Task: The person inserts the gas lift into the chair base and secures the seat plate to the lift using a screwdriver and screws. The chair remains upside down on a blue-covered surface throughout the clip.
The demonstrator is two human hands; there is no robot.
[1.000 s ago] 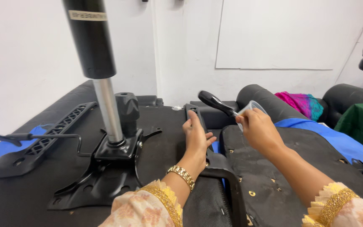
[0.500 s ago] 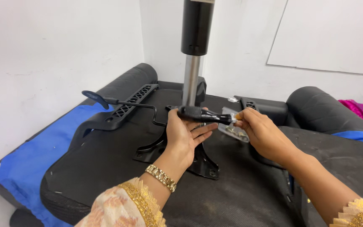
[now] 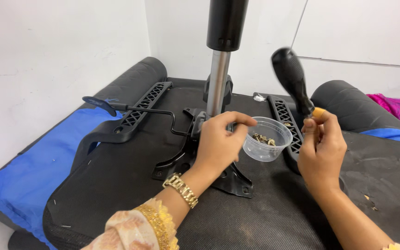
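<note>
My left hand (image 3: 221, 146), with a gold watch on its wrist, pinches the near rim of a small clear plastic cup (image 3: 268, 140) that holds several metal screws. My right hand (image 3: 322, 150) grips a screwdriver (image 3: 292, 81) low on its black handle, handle end pointing up. Both hands hover over an upturned office chair seat (image 3: 130, 185). Its black metal mechanism plate (image 3: 181, 159) and upright gas cylinder (image 3: 221, 60) stand just behind my left hand. Whether the cup rests on the seat or is lifted is unclear.
Two black armrest brackets lie on the seat, the left one (image 3: 135, 111) with a lever rod (image 3: 116, 106) across it, the right one (image 3: 285, 118) behind the cup. A blue cloth (image 3: 28, 171) lies at the left. White walls close the back; pink fabric (image 3: 394, 109) sits far right.
The view swung left onto the seat underside. The cup and screwdriver came over from the right; my left hand left the mechanism and took the cup's rim, and the screwdriver is raised.
</note>
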